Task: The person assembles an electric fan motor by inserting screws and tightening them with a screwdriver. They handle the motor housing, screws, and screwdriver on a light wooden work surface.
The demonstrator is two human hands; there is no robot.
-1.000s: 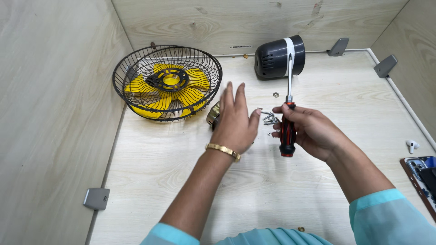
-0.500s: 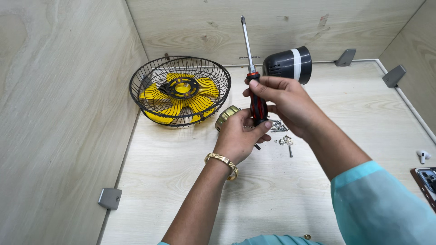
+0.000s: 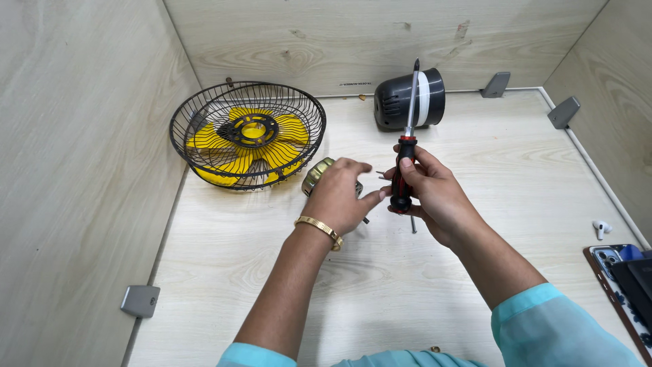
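My right hand grips a red-and-black screwdriver by the handle, its shaft pointing up and away. My left hand, with a gold bracelet at the wrist, rests over small metal parts on the table, fingers partly curled, thumb near the screwdriver handle. A round brass-coloured part sits just beyond my left hand. A loose screw lies under my right hand. A black wire fan guard with yellow blades inside sits at the back left. A dark grey fan motor housing with a white band stands at the back.
Wooden walls enclose the light wood table on the left, back and right. Grey metal brackets sit along the edges. A white earbud and a phone in a patterned case lie at the right edge.
The screwdriver went from hanging tip-forward near the table to being held upright, then lowered slightly. My left hand stayed over the small parts, fingers curling in.
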